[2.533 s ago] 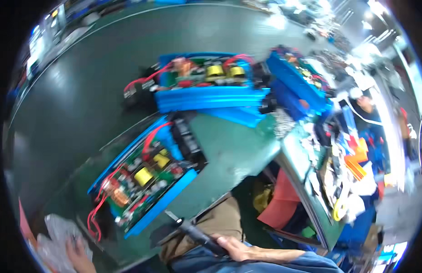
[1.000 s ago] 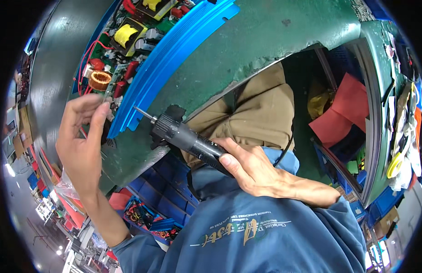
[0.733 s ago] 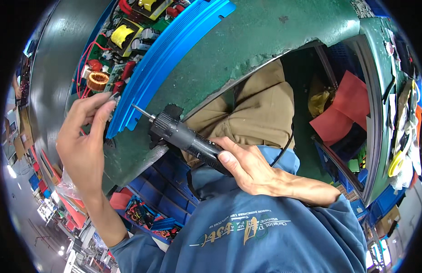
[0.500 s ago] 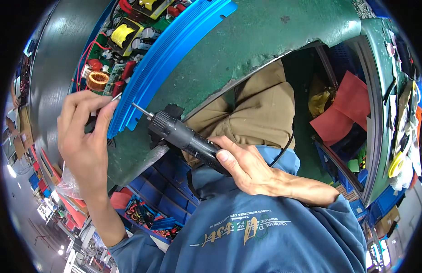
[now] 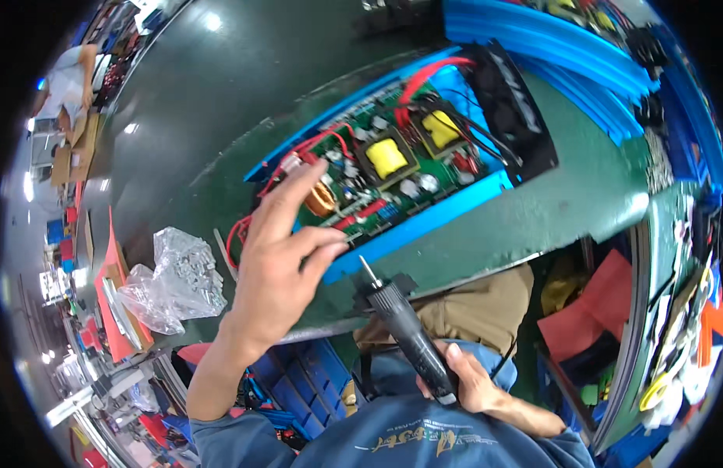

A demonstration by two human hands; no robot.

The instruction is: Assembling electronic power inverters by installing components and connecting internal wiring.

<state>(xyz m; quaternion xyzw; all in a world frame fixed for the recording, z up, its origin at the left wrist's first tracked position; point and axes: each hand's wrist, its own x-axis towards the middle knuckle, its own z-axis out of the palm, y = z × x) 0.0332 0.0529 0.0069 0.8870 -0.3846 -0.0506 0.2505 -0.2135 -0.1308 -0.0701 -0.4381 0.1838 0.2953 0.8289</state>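
Observation:
My right hand (image 5: 478,382) is wrapped round the rear of a black electric screwdriver (image 5: 408,331). Its thin metal bit points up and away, just short of the near wall of a blue metal case (image 5: 424,222). Inside that case lies a green circuit board (image 5: 361,204) with yellow-wrapped transformers (image 5: 386,158) and a copper coil (image 5: 320,200). Over the case's left end is my left hand (image 5: 276,261). Its thumb and index tips nearly meet at the near wall, and whatever they pinch is too small to make out. The other fingers reach over the board.
A black end panel (image 5: 517,113) stands at the case's right end, with red and black wires beside it. More blue metal housings (image 5: 564,47) lie at the far right. A clear plastic bag of small metal parts (image 5: 186,273) sits to the left. Blue bins (image 5: 299,382) stand below the bench edge.
The view has swung, so the whole case now shows. My left hand held a small metal piece at the case wall before; now it is blurred there. The screwdriver has turned more upright.

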